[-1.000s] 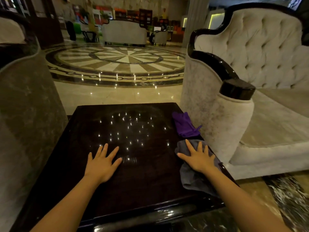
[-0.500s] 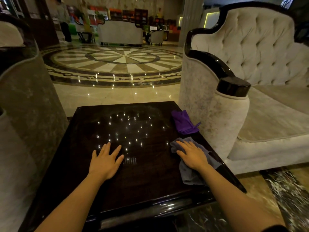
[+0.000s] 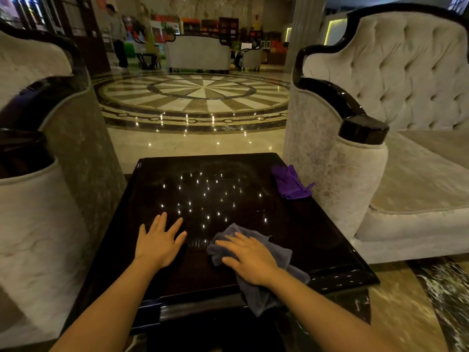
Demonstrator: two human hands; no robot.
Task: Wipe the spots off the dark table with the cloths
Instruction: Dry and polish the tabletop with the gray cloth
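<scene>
A dark glossy square table (image 3: 317, 237) stands in front of me, its top dotted with small reflections of ceiling lights. My right hand (image 3: 250, 257) lies flat with spread fingers on a grey cloth (image 3: 279, 252), pressing it onto the near middle of the table; part of the cloth hangs over the front edge. My left hand (image 3: 158, 240) rests flat and empty on the tabletop, just left of the cloth. A purple cloth (image 3: 290, 182) lies crumpled at the table's far right edge. I cannot make out any spots among the glare.
A pale tufted sofa (image 3: 406, 97) with a black-capped armrest (image 3: 361, 128) stands close on the right. Another pale upholstered armchair (image 3: 38, 212) hems the table on the left. Beyond the table lies polished marble floor (image 3: 200, 97), with more sofas and a standing person far back.
My right hand has slid the grey cloth leftward from the table's right edge toward the middle, close to my left hand. My left hand has stayed in place. The purple cloth has not moved.
</scene>
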